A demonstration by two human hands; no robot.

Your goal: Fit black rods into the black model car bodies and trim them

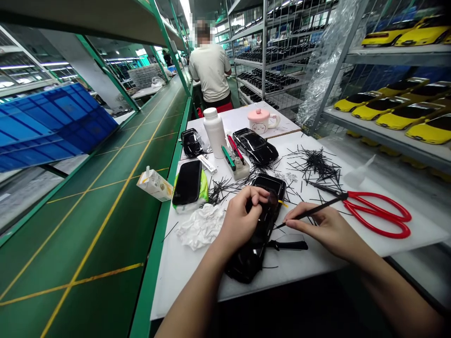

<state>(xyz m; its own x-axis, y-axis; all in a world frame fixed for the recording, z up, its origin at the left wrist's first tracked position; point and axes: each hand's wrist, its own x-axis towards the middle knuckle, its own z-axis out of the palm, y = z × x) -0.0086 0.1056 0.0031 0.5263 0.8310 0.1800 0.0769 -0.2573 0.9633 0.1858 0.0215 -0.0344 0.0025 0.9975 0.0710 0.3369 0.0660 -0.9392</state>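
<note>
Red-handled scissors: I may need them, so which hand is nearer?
Right. The right hand, holding a slim black tool, is beside the scissors; the left hand is farther, over a black model car.

Car body under your L hand; scissors to R, tissue L, phone behind tissue, conveyor far L.

Passage over near tabletop, right of black car; red-handled scissors bar right side, crumpled tissue left.
</note>
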